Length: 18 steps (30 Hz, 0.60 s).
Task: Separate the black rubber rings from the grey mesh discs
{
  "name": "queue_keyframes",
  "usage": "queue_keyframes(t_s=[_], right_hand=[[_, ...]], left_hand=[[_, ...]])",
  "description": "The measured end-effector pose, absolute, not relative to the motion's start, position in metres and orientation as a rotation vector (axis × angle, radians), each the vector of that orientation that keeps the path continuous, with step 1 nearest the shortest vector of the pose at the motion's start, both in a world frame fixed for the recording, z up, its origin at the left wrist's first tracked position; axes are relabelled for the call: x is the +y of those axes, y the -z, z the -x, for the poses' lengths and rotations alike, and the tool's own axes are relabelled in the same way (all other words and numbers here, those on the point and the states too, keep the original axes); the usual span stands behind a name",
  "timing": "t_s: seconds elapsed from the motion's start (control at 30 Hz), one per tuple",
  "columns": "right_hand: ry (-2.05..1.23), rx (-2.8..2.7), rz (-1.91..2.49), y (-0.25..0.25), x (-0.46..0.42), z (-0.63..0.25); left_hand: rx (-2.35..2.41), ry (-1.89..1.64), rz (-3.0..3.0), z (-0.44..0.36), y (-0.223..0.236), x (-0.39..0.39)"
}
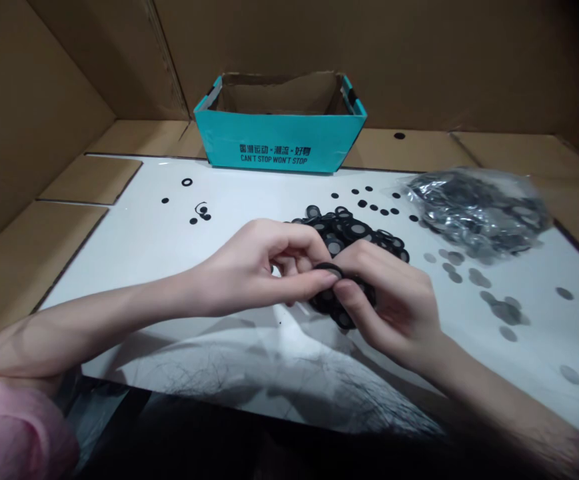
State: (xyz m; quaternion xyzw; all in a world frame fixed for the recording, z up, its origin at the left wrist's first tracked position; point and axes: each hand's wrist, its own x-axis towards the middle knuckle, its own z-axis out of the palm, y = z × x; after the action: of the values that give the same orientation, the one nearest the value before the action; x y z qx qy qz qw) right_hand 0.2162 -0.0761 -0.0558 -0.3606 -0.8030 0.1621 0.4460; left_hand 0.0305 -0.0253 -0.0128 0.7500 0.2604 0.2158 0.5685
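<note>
Between the thumb and fingers of my left hand (274, 263) is a black ring with a grey centre (330, 268), held just above the table. My right hand (389, 293) pinches the same ring at its right edge, thumb and index fingertip close together. Beneath and behind both hands lies a pile of similar black rings with grey discs (356, 230), partly covered by my fingers. The fingertips meet so closely that the far side of the held ring is hidden.
A turquoise box (279, 137) stands at the back. On the right lies a clear plastic bag (479, 210) of dark pieces, with loose grey discs (506, 310) in front. Small black discs (374, 207) and a thin black ring (187, 182) are scattered about. Cardboard walls (369, 60) enclose the white table (134, 233).
</note>
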Motion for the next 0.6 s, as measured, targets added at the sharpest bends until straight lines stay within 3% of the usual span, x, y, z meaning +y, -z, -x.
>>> queue_keyframes(t_s=[0.33,0.6], right_hand=[[-0.569,-1.877,0.877,0.055,-0.083,-0.216],[-0.476,-2.091,0.838,0.052,-0.078,-0.216]], left_hand=[[0.575,-0.418,-1.665,-0.026,0.011,-0.024],[0.580,-0.248,-1.887,-0.023,0.006,-0.017]])
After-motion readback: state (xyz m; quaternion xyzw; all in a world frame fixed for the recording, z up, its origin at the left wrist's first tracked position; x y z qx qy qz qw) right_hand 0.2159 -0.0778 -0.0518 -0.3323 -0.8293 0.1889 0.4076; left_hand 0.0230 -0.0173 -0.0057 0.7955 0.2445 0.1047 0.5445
